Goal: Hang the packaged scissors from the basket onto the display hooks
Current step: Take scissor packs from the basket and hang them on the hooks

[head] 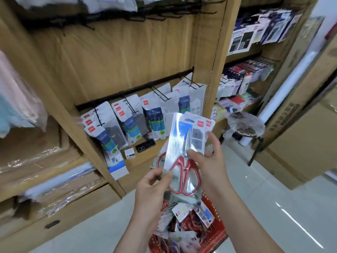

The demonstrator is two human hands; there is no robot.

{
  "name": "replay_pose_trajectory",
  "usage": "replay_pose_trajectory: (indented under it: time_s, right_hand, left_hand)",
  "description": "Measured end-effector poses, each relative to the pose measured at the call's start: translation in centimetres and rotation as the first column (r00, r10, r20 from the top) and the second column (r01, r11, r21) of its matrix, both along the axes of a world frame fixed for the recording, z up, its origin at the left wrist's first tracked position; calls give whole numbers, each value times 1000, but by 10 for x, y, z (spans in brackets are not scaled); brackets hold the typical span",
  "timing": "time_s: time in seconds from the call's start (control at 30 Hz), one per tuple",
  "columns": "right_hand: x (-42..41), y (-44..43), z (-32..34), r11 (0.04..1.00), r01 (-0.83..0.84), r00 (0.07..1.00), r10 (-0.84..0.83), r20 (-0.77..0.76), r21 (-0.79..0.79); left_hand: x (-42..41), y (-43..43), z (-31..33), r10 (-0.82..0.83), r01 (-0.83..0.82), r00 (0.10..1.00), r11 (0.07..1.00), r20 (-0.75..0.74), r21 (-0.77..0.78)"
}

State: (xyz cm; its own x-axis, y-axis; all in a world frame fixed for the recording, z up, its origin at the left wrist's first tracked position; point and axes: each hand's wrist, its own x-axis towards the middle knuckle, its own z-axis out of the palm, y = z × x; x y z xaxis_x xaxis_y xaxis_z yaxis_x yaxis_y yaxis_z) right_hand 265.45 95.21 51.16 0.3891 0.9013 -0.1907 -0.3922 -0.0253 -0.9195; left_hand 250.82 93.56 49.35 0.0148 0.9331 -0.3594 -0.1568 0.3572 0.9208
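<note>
A fanned stack of packaged scissors (pixel 184 152) is held upright in front of the shelf unit, just above the red basket (pixel 219 234), w/ both hands on it. On the front pack, red handles are seen at the bottom & blades pointing up. At least two more packs are seen behind it, offset to the right.

The left hand (pixel 153 187) is placed at the lower-left edge of the front pack, which is pinched between thumb & fingers (pixel 160 173). The right hand (pixel 209 161) is wrapped round the right side of the stack, thumb pressed on the front, other fingers curled behind. Both hands are thus clenched on the packs, neither released.

More packs are piled in the basket, which is set on the pale floor (pixel 264 207) below the arms. Display hooks (pixel 161 94) are fixed on a black rail in the lower shelf bay, w/ white-and-blue hanging packs (pixel 127 123) on most of them. On the shelf board below, a dark phone (pixel 145 145) & a small white box (pixel 129 153) are laid side by side. A plastic-wrapped stool (pixel 244 130) is seen to the right.
</note>
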Motion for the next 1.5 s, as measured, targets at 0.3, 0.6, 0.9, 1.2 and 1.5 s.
replay_pose_trajectory:
  time_s: [0.3, 0.6, 0.9, 1.2, 1.5]
  right_hand:
    - [24, 40, 29, 972, -93, 968, 37, 249, 215]
    - [-48, 98, 55, 884, -360, 889, 227, 397, 299]
    - [-189, 183, 77, 937, -238, 971, 229, 64, 257]
    - [-211, 248, 100, 960, -47, 933, -57, 354, 277]
    - [-204, 318, 125, 936, -108, 894, -55, 444, 334]
  left_hand:
    - [4, 16, 36, -113, 236, 927, 917, -357, 322]
    - [-74, 101, 86, 89, 202, 842, 863, -532, 463]
    - [-202, 196, 106, 79, -11, 989, 887, -127, 461]
    - [-280, 236, 123, 222, 67, 901, 776, -372, 627]
    - [-257, 281, 121, 263, 92, 818, 818, -511, 568]
